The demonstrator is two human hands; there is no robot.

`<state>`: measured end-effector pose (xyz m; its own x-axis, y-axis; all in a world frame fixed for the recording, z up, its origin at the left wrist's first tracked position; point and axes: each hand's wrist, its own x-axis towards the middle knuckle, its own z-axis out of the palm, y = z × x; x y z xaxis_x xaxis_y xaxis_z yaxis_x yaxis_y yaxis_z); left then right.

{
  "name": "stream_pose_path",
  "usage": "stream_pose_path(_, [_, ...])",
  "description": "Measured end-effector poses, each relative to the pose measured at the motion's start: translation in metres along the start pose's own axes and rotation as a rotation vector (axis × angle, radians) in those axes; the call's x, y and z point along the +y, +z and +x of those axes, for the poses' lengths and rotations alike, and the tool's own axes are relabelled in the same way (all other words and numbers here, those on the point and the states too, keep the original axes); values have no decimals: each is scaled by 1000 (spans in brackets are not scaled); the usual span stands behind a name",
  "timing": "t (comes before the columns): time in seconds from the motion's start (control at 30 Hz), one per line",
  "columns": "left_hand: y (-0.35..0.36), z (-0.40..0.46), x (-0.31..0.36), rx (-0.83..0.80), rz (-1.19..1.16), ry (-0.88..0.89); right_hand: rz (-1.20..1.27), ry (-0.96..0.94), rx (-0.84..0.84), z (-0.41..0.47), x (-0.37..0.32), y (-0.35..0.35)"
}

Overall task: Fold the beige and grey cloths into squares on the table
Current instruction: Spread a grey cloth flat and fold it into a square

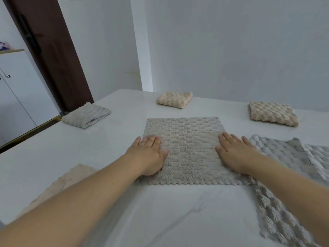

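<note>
A grey-beige textured cloth (185,148) lies spread flat in the middle of the white table (160,211). My left hand (149,154) presses flat on its left side, fingers straight. My right hand (235,154) presses flat on its right side, fingers straight too. A folded grey cloth (86,114) sits at the far left. Two folded beige cloths lie at the back, one in the centre (174,99) and one on the right (272,114). An unfolded grey cloth (288,157) lies to the right, partly under my right arm. An unfolded beige cloth (67,180) lies at the near left, partly hidden by my left arm.
White walls stand behind the table. A dark brown door frame (53,56) and a white cabinet (19,97) are on the left, past the table's left edge.
</note>
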<state>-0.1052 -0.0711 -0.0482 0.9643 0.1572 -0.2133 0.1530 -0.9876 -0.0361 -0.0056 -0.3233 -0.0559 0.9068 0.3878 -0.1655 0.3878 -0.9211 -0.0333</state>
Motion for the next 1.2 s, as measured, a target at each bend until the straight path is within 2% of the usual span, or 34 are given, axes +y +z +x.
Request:
stream_pose_path(0.07, [-18,19,0,-22,22,22,-26,-6,67,13,-1,-17])
stream_pose_path(0.17, [-42,58,10,151,-66,91,18,-99,167,44,-19,-40])
stream_pose_path(0.23, [-52,83,20,268,-124,119,43,-156,162,68,-34,-47])
stream_pose_path(0.3, [-49,103,27,315,-176,130,72,-178,156,89,-44,-43])
stream_pose_path(0.5, [0,127,25,205,-220,66,78,-125,119,108,-39,0])
stream_pose_path(0.83, [-1,125,12,185,-200,66,79,-142,109,112,-19,1])
stream_pose_path(0.97, [2,118,-23,175,-202,-20,61,-45,70,101,24,-3])
stream_pose_path(1.07, [-3,112,-28,119,-124,-111,-49,26,30,94,31,-11])
stream_pose_path(1.13, [-16,112,-16,113,-18,-165,-105,44,69,90,17,-21])
stream_pose_path(1.2, [-26,106,3,166,-15,-150,-60,-14,156,80,-9,-28])
